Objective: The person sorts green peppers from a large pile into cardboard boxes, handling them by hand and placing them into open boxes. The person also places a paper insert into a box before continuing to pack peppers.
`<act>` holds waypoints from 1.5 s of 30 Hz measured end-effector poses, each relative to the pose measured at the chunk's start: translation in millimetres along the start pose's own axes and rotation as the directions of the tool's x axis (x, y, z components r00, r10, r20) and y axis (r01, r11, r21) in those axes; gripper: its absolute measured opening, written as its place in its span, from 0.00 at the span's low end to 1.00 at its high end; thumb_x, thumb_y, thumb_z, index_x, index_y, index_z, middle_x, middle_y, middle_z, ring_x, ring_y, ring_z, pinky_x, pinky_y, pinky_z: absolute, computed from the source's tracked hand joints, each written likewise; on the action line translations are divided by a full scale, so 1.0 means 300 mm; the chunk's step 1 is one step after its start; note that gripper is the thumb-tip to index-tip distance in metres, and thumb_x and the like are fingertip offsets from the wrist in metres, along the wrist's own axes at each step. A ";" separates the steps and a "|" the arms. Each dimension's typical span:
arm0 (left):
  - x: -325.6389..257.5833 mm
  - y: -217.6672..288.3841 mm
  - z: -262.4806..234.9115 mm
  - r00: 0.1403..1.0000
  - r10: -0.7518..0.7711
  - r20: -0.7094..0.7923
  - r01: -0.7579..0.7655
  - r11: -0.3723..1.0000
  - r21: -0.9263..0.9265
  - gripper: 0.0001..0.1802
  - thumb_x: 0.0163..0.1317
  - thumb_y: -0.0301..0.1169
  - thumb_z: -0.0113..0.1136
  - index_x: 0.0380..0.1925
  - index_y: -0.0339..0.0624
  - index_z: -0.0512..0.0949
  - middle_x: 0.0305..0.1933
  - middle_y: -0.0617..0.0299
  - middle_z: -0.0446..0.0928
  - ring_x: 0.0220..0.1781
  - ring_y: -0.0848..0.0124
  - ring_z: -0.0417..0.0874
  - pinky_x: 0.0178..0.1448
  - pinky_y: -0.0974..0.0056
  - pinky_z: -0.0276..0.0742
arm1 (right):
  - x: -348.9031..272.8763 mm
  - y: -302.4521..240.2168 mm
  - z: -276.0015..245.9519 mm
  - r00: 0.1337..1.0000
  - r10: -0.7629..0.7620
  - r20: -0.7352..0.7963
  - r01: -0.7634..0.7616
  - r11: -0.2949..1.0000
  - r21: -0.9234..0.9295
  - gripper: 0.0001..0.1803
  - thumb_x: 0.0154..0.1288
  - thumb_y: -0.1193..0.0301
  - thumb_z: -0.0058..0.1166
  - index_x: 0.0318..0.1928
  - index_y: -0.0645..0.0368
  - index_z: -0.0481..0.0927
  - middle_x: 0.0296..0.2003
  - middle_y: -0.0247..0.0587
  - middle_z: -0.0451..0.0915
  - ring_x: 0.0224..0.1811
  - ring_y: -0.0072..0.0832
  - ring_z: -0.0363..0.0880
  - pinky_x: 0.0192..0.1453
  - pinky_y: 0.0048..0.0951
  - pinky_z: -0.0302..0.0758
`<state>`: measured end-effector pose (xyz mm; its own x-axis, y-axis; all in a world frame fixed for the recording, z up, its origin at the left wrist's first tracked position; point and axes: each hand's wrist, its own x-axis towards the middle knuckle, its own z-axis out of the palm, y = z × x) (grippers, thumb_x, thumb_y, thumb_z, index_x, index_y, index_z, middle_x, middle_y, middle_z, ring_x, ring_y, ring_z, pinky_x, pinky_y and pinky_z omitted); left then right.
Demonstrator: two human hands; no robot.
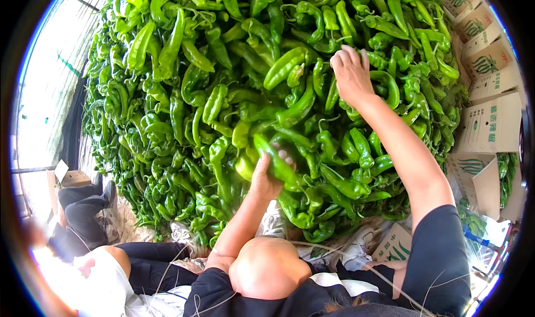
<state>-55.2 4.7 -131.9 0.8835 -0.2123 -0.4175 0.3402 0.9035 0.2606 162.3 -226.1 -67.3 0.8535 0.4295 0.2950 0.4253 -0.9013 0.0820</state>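
A large heap of long green peppers (223, 55) fills most of the view in front of me. Close to the heap's near edge, my left hand (267, 178) is closed round a shiny green pepper (283, 165), its thumb up along the near side. My right hand (352, 78) reaches farther out to the right and rests over the heap. Its fingers are bent and a little apart among the peppers, and nothing shows between them. What its fingertips touch underneath is partly hidden.
Printed cardboard boxes (487, 124) line the right side, and one low at the right holds peppers (506, 177). A flattened carton piece (394, 243) lies by my shoes. At the left, a person in dark trousers (86, 211) sits beside the heap, near another carton (73, 177).
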 end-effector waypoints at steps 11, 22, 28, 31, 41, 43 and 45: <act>-0.023 0.036 0.041 1.000 -0.019 0.004 0.017 0.964 0.264 0.41 0.65 0.46 0.60 0.73 0.55 0.51 0.56 0.52 0.76 0.49 0.60 0.82 0.47 0.55 0.83 | -0.064 -0.249 0.089 0.926 -0.364 0.104 0.317 0.896 0.310 0.23 0.62 0.62 0.58 0.56 0.55 0.72 0.49 0.41 0.74 0.55 0.39 0.75 0.75 0.48 0.55; 0.007 0.076 0.063 0.961 -0.255 0.108 0.184 0.880 0.438 0.63 0.44 0.85 0.31 0.74 0.54 0.50 0.72 0.53 0.62 0.72 0.58 0.65 0.60 0.50 0.76 | -0.120 -0.338 -0.389 0.530 -0.795 0.295 0.609 0.599 0.519 0.13 0.55 0.77 0.53 0.40 0.50 0.82 0.42 0.38 0.77 0.54 0.37 0.75 0.73 0.59 0.56; -0.026 -0.035 -0.069 0.948 -0.208 0.243 0.182 0.976 0.122 0.48 0.52 0.60 0.66 0.68 0.52 0.58 0.60 0.54 0.73 0.60 0.61 0.75 0.61 0.52 0.76 | -0.076 -0.496 -0.239 0.751 -0.660 0.027 0.194 0.260 0.946 0.08 0.51 0.82 0.53 0.33 0.59 0.74 0.40 0.47 0.72 0.44 0.41 0.75 0.48 0.40 0.75; 0.012 0.053 -0.003 0.957 -0.146 0.251 0.068 0.953 0.295 0.60 0.43 0.50 0.76 0.72 0.46 0.50 0.63 0.47 0.69 0.64 0.55 0.72 0.66 0.46 0.72 | 0.091 -0.489 -0.134 0.929 -0.365 -0.053 0.243 0.499 0.831 0.12 0.50 0.83 0.53 0.37 0.59 0.74 0.39 0.44 0.72 0.45 0.41 0.75 0.55 0.40 0.73; 0.045 0.084 -0.044 0.970 -0.100 0.221 0.110 0.993 -0.035 0.55 0.49 0.42 0.71 0.74 0.48 0.50 0.62 0.49 0.72 0.66 0.47 0.71 0.68 0.43 0.69 | 0.178 -0.290 -0.036 0.970 -0.212 0.121 0.221 0.973 -0.064 0.25 0.63 0.62 0.60 0.57 0.57 0.70 0.53 0.40 0.72 0.59 0.36 0.71 0.71 0.49 0.62; 0.027 0.088 -0.036 0.984 -0.030 0.175 -0.002 0.984 0.181 0.54 0.50 0.40 0.72 0.73 0.48 0.51 0.59 0.50 0.75 0.65 0.48 0.73 0.67 0.44 0.70 | 0.167 -0.263 -0.169 0.998 -0.023 -0.063 0.040 0.959 0.280 0.33 0.63 0.49 0.58 0.58 0.60 0.69 0.50 0.45 0.74 0.55 0.40 0.74 0.66 0.42 0.69; 0.019 0.080 -0.062 0.984 -0.038 0.176 -0.001 0.977 0.212 0.55 0.47 0.43 0.75 0.72 0.47 0.53 0.53 0.53 0.76 0.59 0.53 0.77 0.61 0.48 0.76 | 0.139 -0.249 -0.259 0.922 0.076 -0.380 0.072 0.930 0.360 0.39 0.61 0.43 0.56 0.61 0.60 0.66 0.50 0.49 0.77 0.52 0.42 0.77 0.55 0.38 0.76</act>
<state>-47.9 32.0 -144.3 0.9130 -0.3083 -0.2671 0.4002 0.8040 0.4398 142.8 -145.2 12.9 0.7045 0.3067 0.6400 0.5657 -0.7872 -0.2455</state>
